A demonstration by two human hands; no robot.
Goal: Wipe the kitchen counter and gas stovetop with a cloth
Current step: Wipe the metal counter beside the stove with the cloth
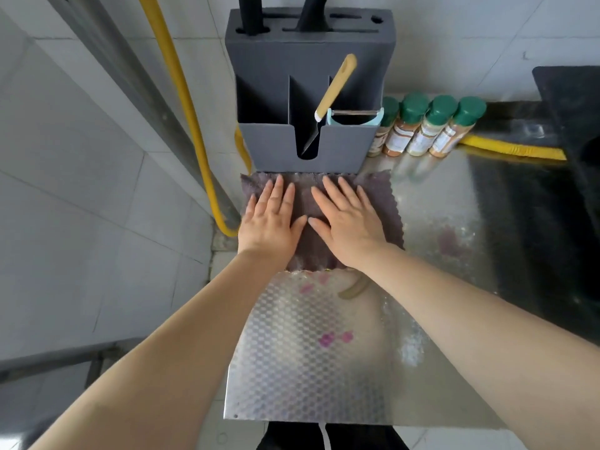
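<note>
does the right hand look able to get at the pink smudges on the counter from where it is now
Probably yes. The right hand lies flat on the cloth, and the pink smudges sit nearer the person on the bare counter. Nothing stands between them; a pull back should do it.

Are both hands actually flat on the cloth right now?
Touching. The head view shows the left hand and the right hand spread palm-down on the cloth, fingers lying on the fabric with no gap visible.
</note>
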